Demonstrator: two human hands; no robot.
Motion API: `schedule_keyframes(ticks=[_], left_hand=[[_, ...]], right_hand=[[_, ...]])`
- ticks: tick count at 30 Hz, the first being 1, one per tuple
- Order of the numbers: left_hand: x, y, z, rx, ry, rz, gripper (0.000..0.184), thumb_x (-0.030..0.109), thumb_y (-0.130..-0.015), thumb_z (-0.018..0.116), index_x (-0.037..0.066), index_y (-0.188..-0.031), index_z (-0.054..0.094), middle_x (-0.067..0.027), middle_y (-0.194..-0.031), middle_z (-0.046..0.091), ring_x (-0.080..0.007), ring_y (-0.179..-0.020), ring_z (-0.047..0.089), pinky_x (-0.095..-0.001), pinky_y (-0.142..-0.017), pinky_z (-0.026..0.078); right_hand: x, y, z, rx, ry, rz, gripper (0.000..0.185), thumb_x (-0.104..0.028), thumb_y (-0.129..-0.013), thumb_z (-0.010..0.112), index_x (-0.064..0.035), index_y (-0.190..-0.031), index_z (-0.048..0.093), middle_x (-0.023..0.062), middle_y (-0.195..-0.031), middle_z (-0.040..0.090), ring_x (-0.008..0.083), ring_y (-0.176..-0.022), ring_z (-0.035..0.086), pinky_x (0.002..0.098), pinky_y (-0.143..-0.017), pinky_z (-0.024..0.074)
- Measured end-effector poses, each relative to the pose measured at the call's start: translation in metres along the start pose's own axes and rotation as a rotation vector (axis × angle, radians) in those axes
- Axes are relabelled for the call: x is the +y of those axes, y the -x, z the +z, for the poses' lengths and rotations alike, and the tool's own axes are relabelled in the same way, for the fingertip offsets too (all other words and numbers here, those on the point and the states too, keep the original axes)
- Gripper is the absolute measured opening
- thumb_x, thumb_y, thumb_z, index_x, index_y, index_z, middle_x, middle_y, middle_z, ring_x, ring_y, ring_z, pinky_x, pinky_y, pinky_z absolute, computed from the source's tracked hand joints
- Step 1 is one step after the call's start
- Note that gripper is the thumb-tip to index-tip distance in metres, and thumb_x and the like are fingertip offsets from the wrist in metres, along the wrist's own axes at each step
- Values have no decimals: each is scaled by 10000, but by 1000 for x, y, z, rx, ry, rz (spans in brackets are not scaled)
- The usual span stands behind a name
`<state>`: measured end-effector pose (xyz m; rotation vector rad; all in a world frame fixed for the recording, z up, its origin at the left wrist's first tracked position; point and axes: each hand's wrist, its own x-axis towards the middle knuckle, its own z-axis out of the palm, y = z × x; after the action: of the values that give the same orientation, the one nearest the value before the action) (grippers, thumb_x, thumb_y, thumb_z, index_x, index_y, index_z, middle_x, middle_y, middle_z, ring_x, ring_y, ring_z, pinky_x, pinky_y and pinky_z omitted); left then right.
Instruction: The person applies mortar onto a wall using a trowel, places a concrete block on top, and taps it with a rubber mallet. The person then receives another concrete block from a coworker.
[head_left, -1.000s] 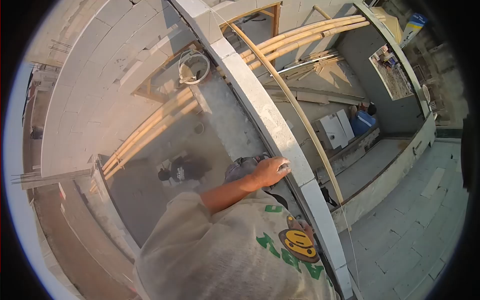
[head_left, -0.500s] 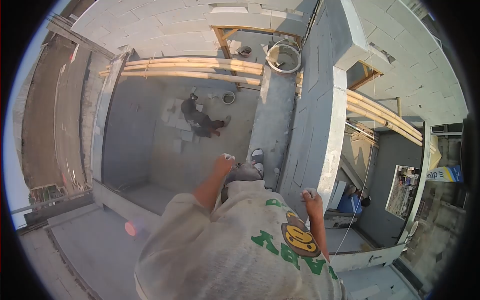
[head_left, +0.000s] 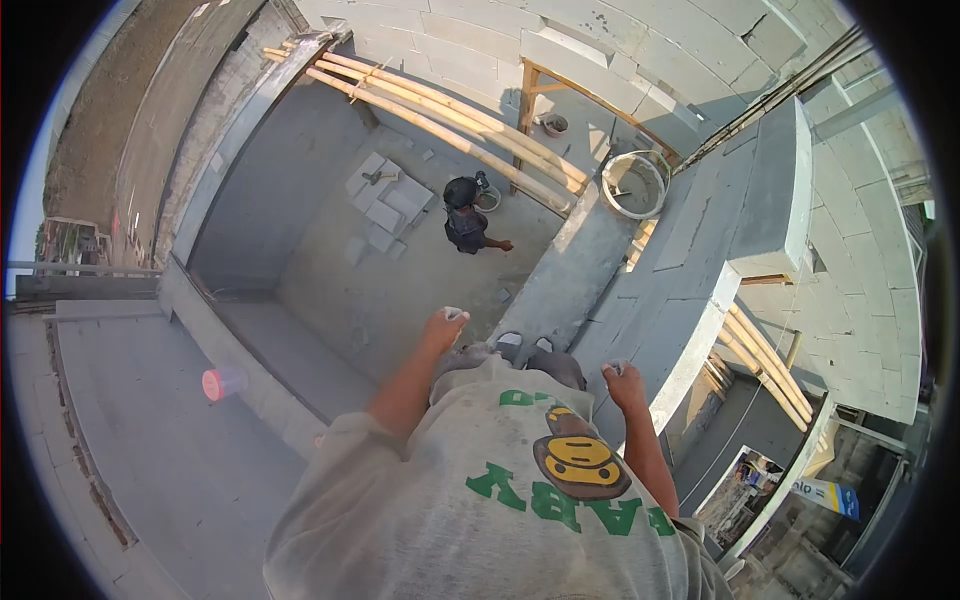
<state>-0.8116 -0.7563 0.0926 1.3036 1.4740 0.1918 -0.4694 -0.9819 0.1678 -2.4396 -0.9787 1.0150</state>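
Observation:
My left hand (head_left: 446, 326) is out in front of my body, over the lower floor, with its fingers curled in and pale dust on the fingertips. Nothing shows in it. Close to the grey block wall (head_left: 655, 315) on my right, my right hand (head_left: 624, 386) is also curled, its fingertips whitish; no object sticks out of it. Between the hands, my sandalled feet (head_left: 508, 342) stand on a narrow raised concrete ledge (head_left: 560, 270). A pail (head_left: 634, 186) with grey residue and a tool inside sits at the ledge's far end.
Below on the left, a person (head_left: 464, 215) in dark clothes is beside pale blocks (head_left: 385, 205) and a bucket (head_left: 487, 198). Bamboo poles (head_left: 450, 115) span the opening near the ledge's far end. A wooden frame (head_left: 528, 110) stands behind them. The ledge drops off on its left.
My view has turned and shifted, and both feet now show on the ledge. The person below has moved from bending over the blocks to beside the bucket. My hands stay curled.

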Motion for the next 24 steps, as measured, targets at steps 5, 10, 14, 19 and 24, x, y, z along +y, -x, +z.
schedule_keyframes(ticks=[5,10,14,19,24], left_hand=[[-61,17,-18,164,45,-157,380,333,-812,669,-14,-965,671,-78,-783,658,-148,-646,603,-300,-593,479],[-159,48,-37,437,-174,-215,399,367,-787,669,-15,-899,678,-80,-742,651,-171,-618,605,-342,-582,477],[-127,82,-42,374,-51,-458,430,396,-828,626,1,-996,650,-144,-941,635,-268,-803,603,-381,-711,473],[-23,77,-18,224,-7,-507,469,380,-855,613,-16,-1107,619,-150,-1020,641,-257,-894,620,-358,-756,482],[129,31,9,313,122,-319,515,352,-870,610,-36,-1208,567,-128,-1029,651,-187,-890,628,-304,-787,474]], right_hand=[[-67,-56,0,-255,292,-134,416,-359,-847,577,-19,-1083,620,243,-1059,636,397,-1024,600,461,-885,462],[-88,-137,57,-537,548,-433,422,-367,-842,566,-41,-1101,634,196,-1095,646,367,-1043,609,444,-902,472],[-99,-188,80,-734,820,-591,342,-283,-797,566,-65,-1034,683,174,-1083,659,344,-1008,629,446,-871,489],[-96,-233,79,-838,796,-597,310,-256,-751,579,-67,-958,711,161,-1044,675,335,-965,651,452,-822,515],[-119,-257,59,-947,812,-549,317,-228,-729,583,-62,-967,712,162,-1045,675,329,-981,651,442,-835,517]])
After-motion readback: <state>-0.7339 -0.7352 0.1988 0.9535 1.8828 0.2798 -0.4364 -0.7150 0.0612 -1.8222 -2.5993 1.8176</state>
